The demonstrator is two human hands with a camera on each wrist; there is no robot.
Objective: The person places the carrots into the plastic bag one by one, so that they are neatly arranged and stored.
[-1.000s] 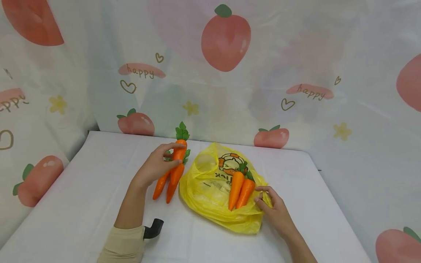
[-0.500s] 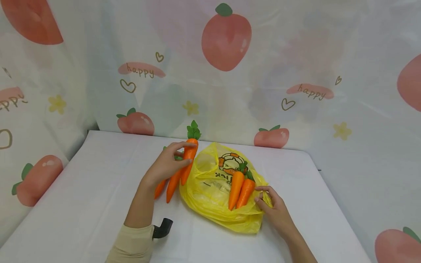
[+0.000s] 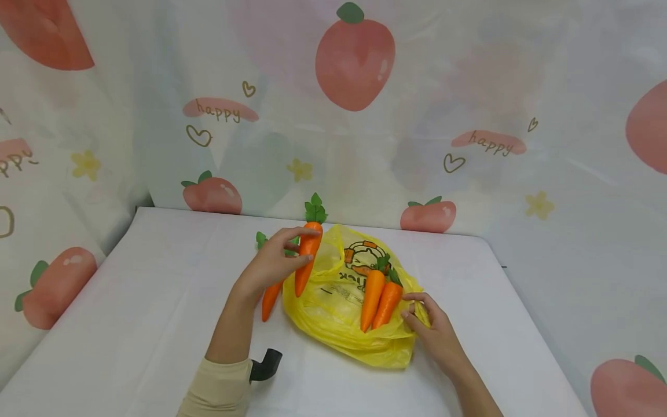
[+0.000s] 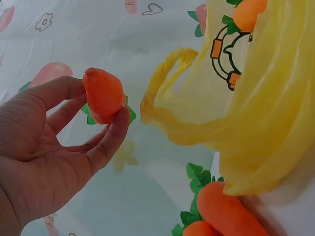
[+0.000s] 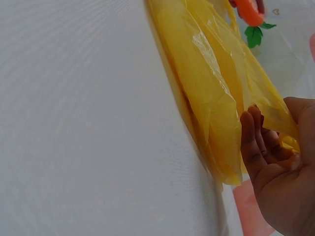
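Observation:
My left hand (image 3: 274, 263) holds an orange carrot (image 3: 307, 255) with green leaves, pinched between thumb and fingers. The carrot hangs tip down over the left side of a yellow plastic bag (image 3: 333, 327). The bag lies spread on the table, its mouth lifted on the right. At that side my right hand (image 3: 433, 333) pinches the bag's rim; the right wrist view shows the thin film (image 5: 275, 110) between thumb and fingers. Two more carrots (image 3: 372, 298) lie at the bag's mouth, their tips near its front fold.
Left of the bag, loose carrots (image 4: 231, 211) lie on the white table (image 3: 130, 313), partly hidden by my left arm in the head view. A black curved piece (image 3: 267, 365) sits at my left sleeve. Behind the table hangs a patterned curtain (image 3: 354, 145).
My left hand has carried its carrot rightwards, from above the loose carrots to the bag's left side. The right hand and the two carrots at the bag have stayed put.

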